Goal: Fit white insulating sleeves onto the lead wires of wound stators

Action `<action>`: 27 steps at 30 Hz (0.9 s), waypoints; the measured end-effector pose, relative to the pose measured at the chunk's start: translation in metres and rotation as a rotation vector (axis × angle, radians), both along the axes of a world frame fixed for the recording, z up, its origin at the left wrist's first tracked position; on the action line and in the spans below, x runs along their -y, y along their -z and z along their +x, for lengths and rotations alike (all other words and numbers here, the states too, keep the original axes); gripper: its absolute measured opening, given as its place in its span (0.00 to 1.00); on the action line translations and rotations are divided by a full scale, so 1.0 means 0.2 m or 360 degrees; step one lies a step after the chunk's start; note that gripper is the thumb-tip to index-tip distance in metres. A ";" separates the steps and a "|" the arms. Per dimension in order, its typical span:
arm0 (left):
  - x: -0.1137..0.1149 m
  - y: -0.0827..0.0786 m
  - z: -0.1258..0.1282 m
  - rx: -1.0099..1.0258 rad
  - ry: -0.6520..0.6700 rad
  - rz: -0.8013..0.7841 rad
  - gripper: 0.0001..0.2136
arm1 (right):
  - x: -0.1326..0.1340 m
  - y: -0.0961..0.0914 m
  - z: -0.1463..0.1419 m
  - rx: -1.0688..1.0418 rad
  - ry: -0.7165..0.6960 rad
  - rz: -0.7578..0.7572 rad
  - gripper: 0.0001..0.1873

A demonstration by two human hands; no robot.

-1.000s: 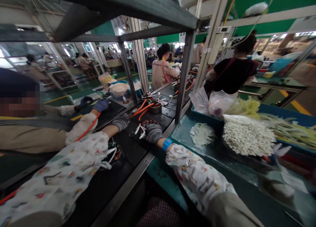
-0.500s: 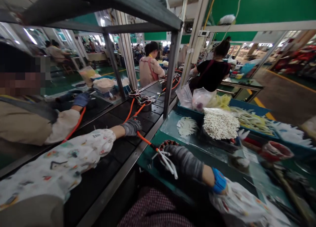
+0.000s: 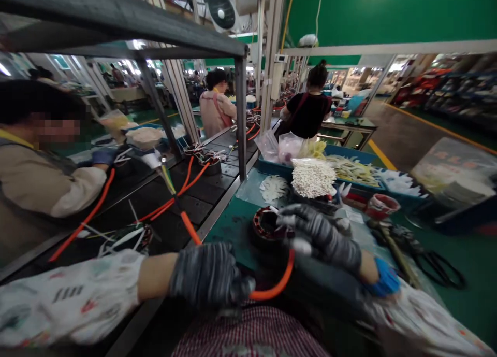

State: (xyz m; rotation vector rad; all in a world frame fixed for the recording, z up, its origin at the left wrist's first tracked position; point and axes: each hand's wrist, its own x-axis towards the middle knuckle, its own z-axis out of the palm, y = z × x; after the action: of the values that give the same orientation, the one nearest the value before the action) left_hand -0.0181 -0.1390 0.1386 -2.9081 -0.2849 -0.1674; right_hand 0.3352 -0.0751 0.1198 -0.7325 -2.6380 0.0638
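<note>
A round wound stator with red windings and white leads sits on the green bench in front of me. My right hand, in a grey glove, is curled over its right side and grips the white leads. My left hand, also gloved, is closed round a thick orange cable that loops from the stator toward my lap. Both forearms wear printed white sleeve covers, and a blue band sits on my right wrist.
A black conveyor with more stators and orange cables runs on the left. A person in beige works across it. A blue tray with white and yellow small parts stands behind the stator. Scissors lie at right. Two people work further back.
I have drawn the stator from the conveyor onto the green bench close to me. My left hand came back from the belt and took hold of the orange cable. The view swung right.
</note>
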 end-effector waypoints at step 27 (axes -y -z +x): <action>-0.57 0.18 0.22 -0.0229 -0.0075 -0.0139 0.15 | -0.14 0.19 0.08 0.0360 -0.0358 0.0050 0.23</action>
State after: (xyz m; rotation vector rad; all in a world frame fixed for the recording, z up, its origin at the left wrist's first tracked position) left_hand 0.0262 -0.0244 0.1026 -2.9774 -0.3436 0.0634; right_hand 0.3509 -0.0475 0.0818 -0.4529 -2.9205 0.0025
